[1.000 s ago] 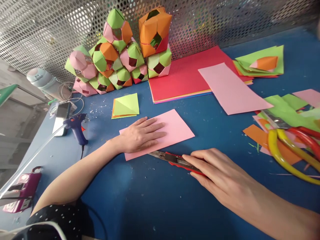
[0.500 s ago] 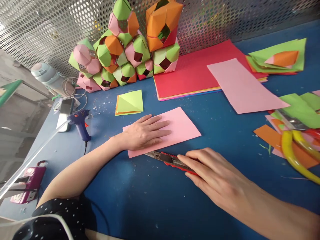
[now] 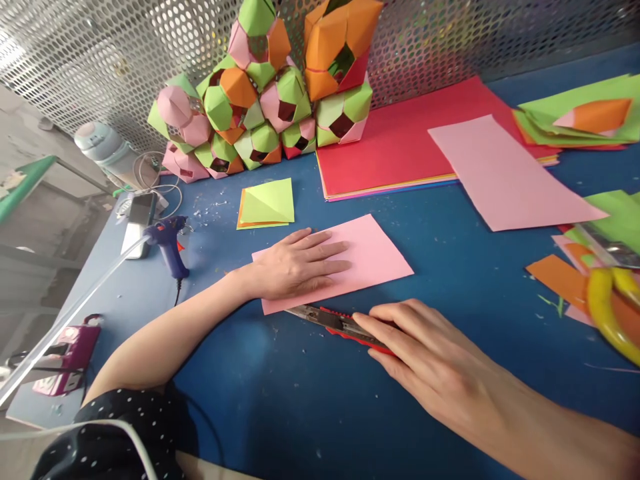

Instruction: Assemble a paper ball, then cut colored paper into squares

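Observation:
My left hand (image 3: 295, 265) lies flat with fingers stretched over a pink sheet of paper (image 3: 377, 250), pressing it to the blue table. In my right hand (image 3: 425, 353) is a red utility knife (image 3: 345, 325), gripped by its handle. Its blade lies at the near edge of the pink paper, close to the lower left corner; whether the tip is under the sheet or between layers I cannot tell. Behind my left hand rests a small stack of green and orange paper squares (image 3: 267, 202).
Folded paper balls (image 3: 230, 100) are piled against the perforated metal panel. Red sheets (image 3: 395, 150) and a loose pink sheet (image 3: 515, 173) lie at the back. At right are yellow-handled scissors (image 3: 603, 300) on paper scraps; at left, a glue gun (image 3: 170, 247), phone (image 3: 141, 210) and power strip (image 3: 75, 353).
The knife blade has slid slightly left along the paper's near edge. My left hand stays put on the sheet. The whole view has shifted, so everything appears a little further right.

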Tool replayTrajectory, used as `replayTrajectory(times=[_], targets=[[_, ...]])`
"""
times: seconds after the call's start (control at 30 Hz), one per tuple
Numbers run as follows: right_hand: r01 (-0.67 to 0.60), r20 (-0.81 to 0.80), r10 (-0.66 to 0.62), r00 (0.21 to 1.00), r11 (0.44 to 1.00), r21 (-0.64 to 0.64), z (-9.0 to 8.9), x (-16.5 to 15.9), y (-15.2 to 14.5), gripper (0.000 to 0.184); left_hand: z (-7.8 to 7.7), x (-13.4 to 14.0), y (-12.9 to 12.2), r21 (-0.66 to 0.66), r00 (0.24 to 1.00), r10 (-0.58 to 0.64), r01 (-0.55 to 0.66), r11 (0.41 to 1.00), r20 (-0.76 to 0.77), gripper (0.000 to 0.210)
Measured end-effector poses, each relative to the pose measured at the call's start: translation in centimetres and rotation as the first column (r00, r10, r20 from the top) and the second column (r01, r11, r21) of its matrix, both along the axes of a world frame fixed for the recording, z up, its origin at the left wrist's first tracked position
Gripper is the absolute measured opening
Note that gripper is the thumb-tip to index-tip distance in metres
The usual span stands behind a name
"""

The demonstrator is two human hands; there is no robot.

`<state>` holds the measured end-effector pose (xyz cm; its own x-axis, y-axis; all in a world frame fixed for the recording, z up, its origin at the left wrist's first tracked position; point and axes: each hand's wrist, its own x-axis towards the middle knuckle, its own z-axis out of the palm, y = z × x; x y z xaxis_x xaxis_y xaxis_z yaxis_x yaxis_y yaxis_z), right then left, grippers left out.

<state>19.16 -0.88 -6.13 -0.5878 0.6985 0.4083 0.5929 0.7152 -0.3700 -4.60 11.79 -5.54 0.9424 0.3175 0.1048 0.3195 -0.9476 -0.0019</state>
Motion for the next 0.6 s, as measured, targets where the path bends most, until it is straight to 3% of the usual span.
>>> replayTrajectory(times=[0.6], targets=[[-0.055,-0.015,0.055,0.998,0.998,-0.002,0.3,-1.4,0.3,0.029,-0.3,0.2,-0.2,-0.007,1.000,0.023,-0.023,1.000,-0.021,0.042]])
